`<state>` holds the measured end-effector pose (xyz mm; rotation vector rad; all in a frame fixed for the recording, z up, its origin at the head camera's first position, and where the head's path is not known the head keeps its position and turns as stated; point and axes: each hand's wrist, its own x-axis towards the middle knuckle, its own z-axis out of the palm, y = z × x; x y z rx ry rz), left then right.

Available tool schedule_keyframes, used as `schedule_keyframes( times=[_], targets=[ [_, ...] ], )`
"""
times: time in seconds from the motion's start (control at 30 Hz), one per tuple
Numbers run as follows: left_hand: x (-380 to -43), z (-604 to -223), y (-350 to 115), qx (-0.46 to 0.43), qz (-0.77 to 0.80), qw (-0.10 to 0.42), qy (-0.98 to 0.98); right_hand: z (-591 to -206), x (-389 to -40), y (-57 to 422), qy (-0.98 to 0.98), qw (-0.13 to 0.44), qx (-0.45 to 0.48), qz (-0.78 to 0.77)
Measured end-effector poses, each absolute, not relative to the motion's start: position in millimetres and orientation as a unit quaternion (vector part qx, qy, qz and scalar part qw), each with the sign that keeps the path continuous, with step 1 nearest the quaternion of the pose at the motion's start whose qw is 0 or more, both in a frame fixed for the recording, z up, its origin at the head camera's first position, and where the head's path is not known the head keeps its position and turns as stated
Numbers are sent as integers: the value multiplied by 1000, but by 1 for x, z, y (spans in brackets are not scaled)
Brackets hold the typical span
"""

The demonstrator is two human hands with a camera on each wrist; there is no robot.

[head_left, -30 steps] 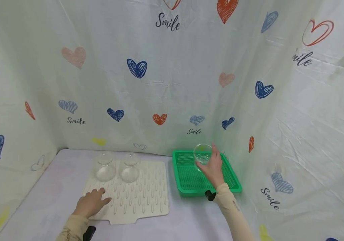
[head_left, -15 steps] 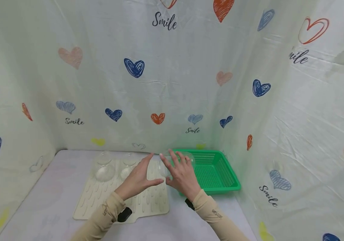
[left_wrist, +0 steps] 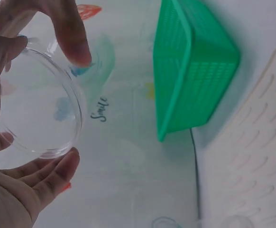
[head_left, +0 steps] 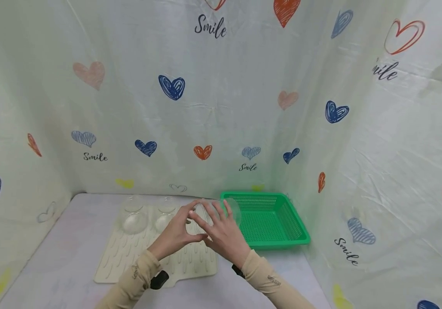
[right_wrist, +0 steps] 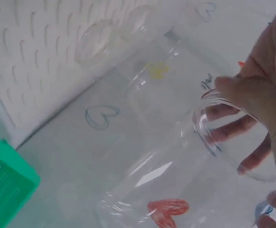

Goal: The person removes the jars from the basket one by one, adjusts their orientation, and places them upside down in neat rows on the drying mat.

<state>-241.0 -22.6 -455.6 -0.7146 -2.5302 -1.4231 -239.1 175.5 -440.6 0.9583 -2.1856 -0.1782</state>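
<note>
A clear glass cup (head_left: 234,210) is held in the air between both hands, lying nearly sideways with its base toward the green basket. My left hand (head_left: 174,231) cups the rim end, thumb below and fingers above. My right hand (head_left: 224,234) grips the cup from the other side, its spread fingers partly hiding the glass in the head view. In the left wrist view, the round mouth of the glass cup (left_wrist: 41,107) faces the camera, with fingertips at its rim. The right wrist view shows the cup's long transparent wall (right_wrist: 147,173).
The green basket (head_left: 282,245) stands at the right rear of the white table (head_left: 50,257). A cream ridged mat (head_left: 116,257) lies left of it, bearing a clear glass cup (head_left: 133,221) and another glass cup (head_left: 163,221). A heart-printed curtain (head_left: 221,116) encloses the back and sides.
My right hand has carried the glass cup left from over the basket and tipped it sideways. My left hand has moved right from the mat and now grips the rim end too.
</note>
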Motion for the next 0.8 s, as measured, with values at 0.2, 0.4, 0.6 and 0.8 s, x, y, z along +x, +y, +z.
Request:
schedule_keyframes(
  times=[0.2, 0.4, 0.6, 0.8],
  targets=[
    [-241, -458, -36, -208, -478, 112, -846, -433, -242, 188, -871, 223, 279, 338],
    [-238, -462, -45, -210, -488, 100, -841, -433, -256, 196, -748, -27, 95, 657],
    [-233, -465, -47, -207, -493, 83, -841, -446, -265, 201, -634, -201, 57, 744],
    [-231, -467, -54, -198, -491, 58, -846, -451, -267, 199, -622, -223, 53, 749]
  ],
)
